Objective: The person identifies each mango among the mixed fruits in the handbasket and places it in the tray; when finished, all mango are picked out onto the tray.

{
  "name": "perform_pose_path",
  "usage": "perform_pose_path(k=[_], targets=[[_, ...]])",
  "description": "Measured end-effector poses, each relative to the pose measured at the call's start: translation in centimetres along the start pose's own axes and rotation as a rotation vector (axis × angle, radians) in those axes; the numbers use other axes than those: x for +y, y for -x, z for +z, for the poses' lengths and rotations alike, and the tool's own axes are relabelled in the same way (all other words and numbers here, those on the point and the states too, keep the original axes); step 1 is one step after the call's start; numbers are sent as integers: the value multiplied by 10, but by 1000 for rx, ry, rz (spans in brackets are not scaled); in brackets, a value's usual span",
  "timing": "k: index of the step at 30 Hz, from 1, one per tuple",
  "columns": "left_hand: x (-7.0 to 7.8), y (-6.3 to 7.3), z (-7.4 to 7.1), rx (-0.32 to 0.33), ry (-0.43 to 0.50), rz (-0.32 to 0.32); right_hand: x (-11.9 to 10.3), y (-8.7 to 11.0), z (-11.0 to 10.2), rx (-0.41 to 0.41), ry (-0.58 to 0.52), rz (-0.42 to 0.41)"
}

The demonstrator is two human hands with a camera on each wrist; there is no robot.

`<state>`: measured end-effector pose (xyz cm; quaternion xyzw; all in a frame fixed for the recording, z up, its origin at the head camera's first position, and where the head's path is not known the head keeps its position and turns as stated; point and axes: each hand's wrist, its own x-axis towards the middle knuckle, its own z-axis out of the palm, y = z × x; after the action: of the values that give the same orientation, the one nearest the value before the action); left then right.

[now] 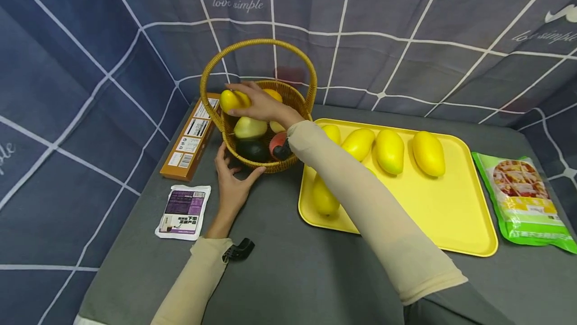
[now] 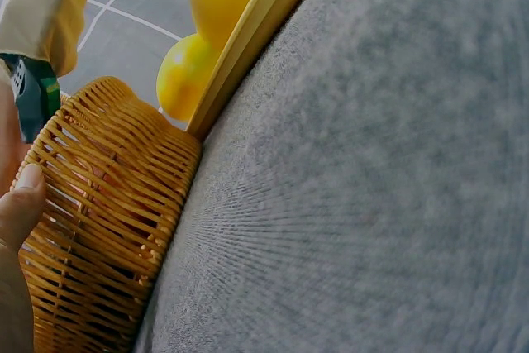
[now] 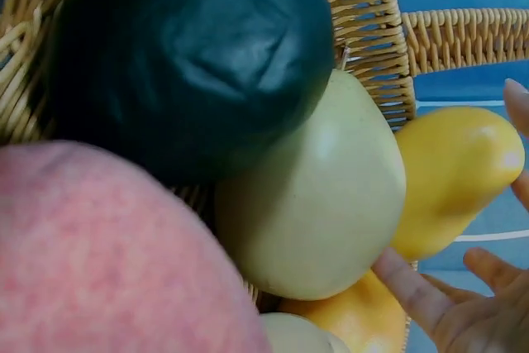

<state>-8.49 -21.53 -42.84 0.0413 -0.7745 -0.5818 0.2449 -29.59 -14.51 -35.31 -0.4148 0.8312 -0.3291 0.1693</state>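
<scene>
My right hand [image 1: 258, 102] reaches over the wicker basket [image 1: 288, 166] and grips a yellow mango [image 1: 231, 100] at its left rim, below the arched handle. In the right wrist view, fingertips rest around the mango [image 3: 455, 179]. My left hand [image 1: 232, 187] is spread against the basket's near outer wall; its thumb [image 2: 29, 192] lies near the rim in the left wrist view. Inside the basket are a pale green pear-shaped fruit [image 3: 318, 196], a dark green avocado-like fruit [image 1: 252, 150], a pinkish-red peach-like fruit [image 3: 107, 262] and an orange-yellow fruit [image 1: 273, 94]. My right forearm hides part of the basket.
Right of the basket, a yellow tray [image 1: 451, 205] holds several mangoes [image 1: 389, 151], partly behind my right sleeve. Beyond it lies a green food bag [image 1: 527, 200]. An orange-brown box [image 1: 191, 139] and a white-purple pouch [image 1: 184, 212] lie on the left. A grid-patterned curtain [image 1: 360, 4] hangs behind.
</scene>
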Motion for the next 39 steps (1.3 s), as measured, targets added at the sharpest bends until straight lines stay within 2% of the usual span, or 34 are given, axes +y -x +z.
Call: perform_pose_path(k=[6, 16, 23, 25, 30, 33, 36, 39], targets=[[-3, 1, 1, 4, -8, 3, 2, -2, 2, -23, -40, 5], [-4, 1, 1, 2, -3, -4, 4, -1, 5, 71, -95, -47], [-38, -3, 2, 16, -42, -1, 6, -5, 6, 125, -139, -100], [-42, -4, 2, 16, -43, 1, 6, -5, 5, 122, -127, -103], [-37, -5, 3, 17, -38, 1, 5, -1, 1, 52, -91, -44], [-22, -3, 3, 14, -19, 8, 5, 3, 0, 5, -125, 4], [-7, -1, 2, 8, -5, 7, 6, 5, 0, -23, -180, 14], [-1, -1, 2, 5, -2, -3, 8, 6, 0, -19, -183, 4]])
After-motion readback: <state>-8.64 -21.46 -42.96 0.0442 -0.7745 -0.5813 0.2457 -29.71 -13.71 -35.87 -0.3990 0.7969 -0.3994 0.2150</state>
